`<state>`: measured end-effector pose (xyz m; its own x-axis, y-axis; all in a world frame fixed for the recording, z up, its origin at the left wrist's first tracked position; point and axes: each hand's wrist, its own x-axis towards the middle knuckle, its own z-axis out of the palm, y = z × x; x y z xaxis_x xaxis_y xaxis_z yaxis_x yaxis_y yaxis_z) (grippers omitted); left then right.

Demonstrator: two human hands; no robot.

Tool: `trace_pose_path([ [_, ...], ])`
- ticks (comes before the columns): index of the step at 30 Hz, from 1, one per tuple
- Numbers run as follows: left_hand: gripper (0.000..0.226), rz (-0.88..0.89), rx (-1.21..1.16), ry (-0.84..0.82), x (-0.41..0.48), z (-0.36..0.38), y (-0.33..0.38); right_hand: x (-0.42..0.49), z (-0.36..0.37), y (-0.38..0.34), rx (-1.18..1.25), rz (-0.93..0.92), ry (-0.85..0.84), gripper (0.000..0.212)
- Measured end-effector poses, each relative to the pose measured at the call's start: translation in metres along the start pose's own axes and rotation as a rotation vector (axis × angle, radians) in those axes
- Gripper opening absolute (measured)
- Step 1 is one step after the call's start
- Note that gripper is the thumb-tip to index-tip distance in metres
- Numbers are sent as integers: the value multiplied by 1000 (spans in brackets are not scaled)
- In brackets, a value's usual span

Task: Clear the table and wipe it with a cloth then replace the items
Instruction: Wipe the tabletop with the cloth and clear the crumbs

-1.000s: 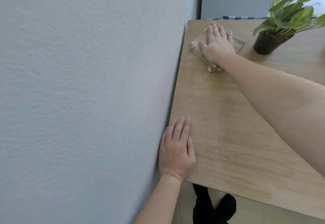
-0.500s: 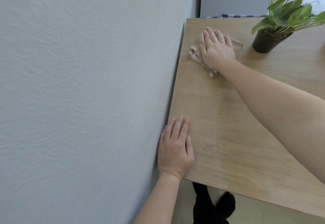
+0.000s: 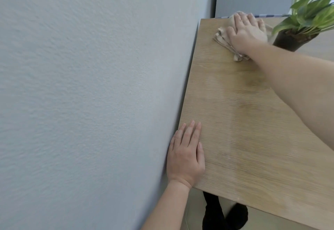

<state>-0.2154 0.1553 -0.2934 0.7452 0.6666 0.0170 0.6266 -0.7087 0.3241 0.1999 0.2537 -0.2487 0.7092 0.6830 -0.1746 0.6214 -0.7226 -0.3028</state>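
Observation:
A light wooden table [image 3: 253, 130] runs along a grey wall. At its far left corner lies a crumpled beige cloth [image 3: 223, 37]. My right hand [image 3: 246, 31] presses flat on the cloth with straight fingers, the fingertips at the table's far edge. My left hand [image 3: 186, 153] rests flat on the table's near left corner, against the wall, and holds nothing. A green plant in a dark pot [image 3: 289, 40] stands on the table just right of my right hand.
The grey wall [image 3: 90, 94] fills the left side and meets the table's left edge. A blue checked fabric strip [image 3: 271, 15] shows beyond the far edge. Under the near edge are a black table leg and a dark shoe [image 3: 236, 214] on a pale floor.
My right hand has pushed the cloth farther away to the table's far edge, closer to the plant pot. My left hand has stayed in place.

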Motion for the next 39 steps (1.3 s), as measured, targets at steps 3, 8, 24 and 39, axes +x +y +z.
trace_pose_path([
  [3,61,-5,16,-3,1,0,1,-5,4,-6,20,69,13,71],
  [8,62,5,19,-4,1,-2,-1,-20,19,-62,-15,-174,-69,67],
  [24,59,5,-8,20,2,-3,-4,-176,54,-26,-88,-434,-103,64],
  [39,61,1,6,34,-1,1,1,-219,38,17,-121,-299,-160,68],
])
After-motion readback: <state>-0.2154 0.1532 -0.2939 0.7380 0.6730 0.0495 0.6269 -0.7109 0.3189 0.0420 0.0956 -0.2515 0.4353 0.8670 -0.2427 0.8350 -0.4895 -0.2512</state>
